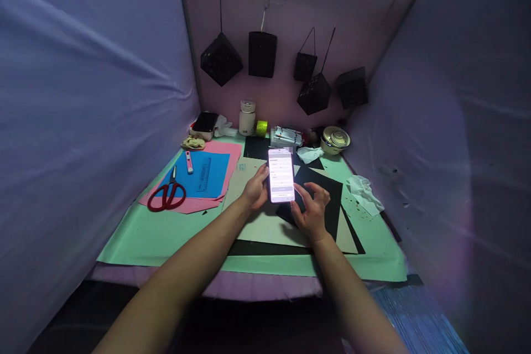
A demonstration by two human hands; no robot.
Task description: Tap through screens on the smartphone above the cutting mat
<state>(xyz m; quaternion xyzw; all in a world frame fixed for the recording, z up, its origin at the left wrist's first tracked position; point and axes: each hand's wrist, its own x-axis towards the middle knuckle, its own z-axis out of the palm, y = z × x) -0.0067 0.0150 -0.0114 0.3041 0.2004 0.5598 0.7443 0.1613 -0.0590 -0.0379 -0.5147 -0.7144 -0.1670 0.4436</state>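
Observation:
My left hand point(256, 189) is wrapped around the left side of a smartphone point(281, 180), which has a bright white screen with lines of text too small to read. At the phone's lower right corner is my right hand point(312, 211), its fingers bent and apart. The right thumb and index finger are at the phone's edge; whether they press on it I cannot tell. Beneath both hands lie black sheets point(332, 199) on a beige board point(249, 227).
Red-handled scissors point(166, 197), a pink cutter point(189, 162) and a ruler point(203, 175) rest on blue paper point(219, 168). A jar point(247, 118), yellow tape point(261, 128) and a lidded bowl point(334, 140) stand behind. Several black boxes point(263, 55) hang above. Crumpled tissue point(365, 193) lies right.

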